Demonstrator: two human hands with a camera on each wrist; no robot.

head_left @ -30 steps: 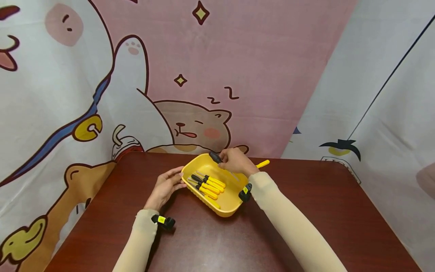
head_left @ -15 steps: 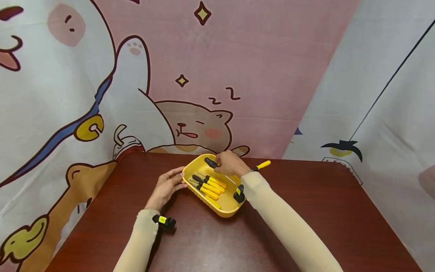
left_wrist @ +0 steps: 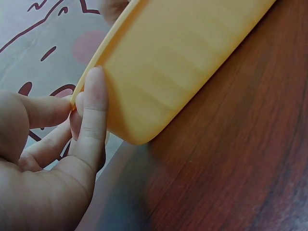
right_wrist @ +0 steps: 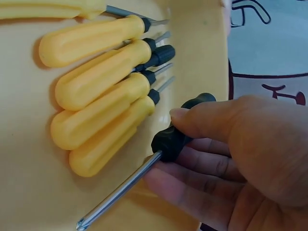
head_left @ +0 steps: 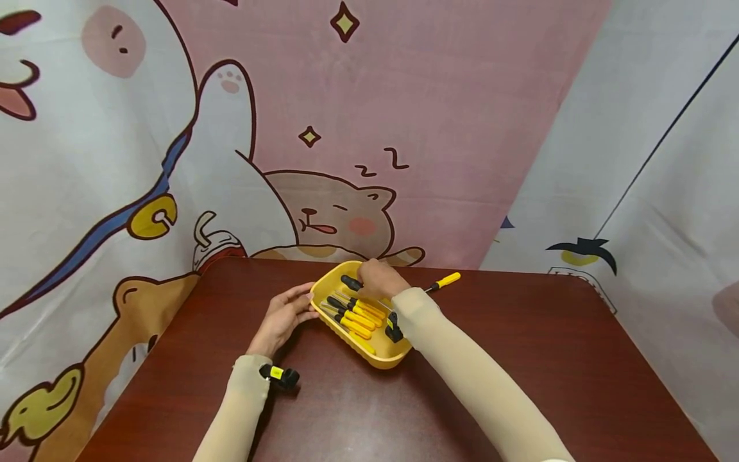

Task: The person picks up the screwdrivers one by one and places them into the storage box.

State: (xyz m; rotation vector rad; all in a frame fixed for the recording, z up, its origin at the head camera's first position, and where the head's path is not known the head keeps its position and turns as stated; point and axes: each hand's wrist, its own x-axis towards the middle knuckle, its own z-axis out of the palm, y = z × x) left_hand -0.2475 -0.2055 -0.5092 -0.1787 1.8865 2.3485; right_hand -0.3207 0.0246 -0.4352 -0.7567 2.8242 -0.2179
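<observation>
My left hand (head_left: 283,321) pinches the left rim of a yellow plastic tray (left_wrist: 159,72), thumb on one side of the rim and fingers on the other. Inside the tray my right hand (head_left: 379,280) holds a screwdriver (right_wrist: 169,140) by its black handle. Its bare metal shank points toward the tray's near right end, with a cross-shaped tip showing in the right wrist view. Beside it lie several yellow-handled screwdrivers (right_wrist: 96,41), side by side along the tray's left part. A black-handled piece (right_wrist: 161,55) lies among their shanks.
Behind the tray, to the right, another yellow-handled screwdriver (head_left: 448,280) lies on the dark red-brown table (head_left: 519,346). A cloth with cartoon animals (head_left: 346,212) hangs along the table's far edge.
My right hand has moved left and lower into the tray with the black-handled screwdriver. More of the yellow-handled screwdriver behind has come into sight. My left hand keeps its place on the rim.
</observation>
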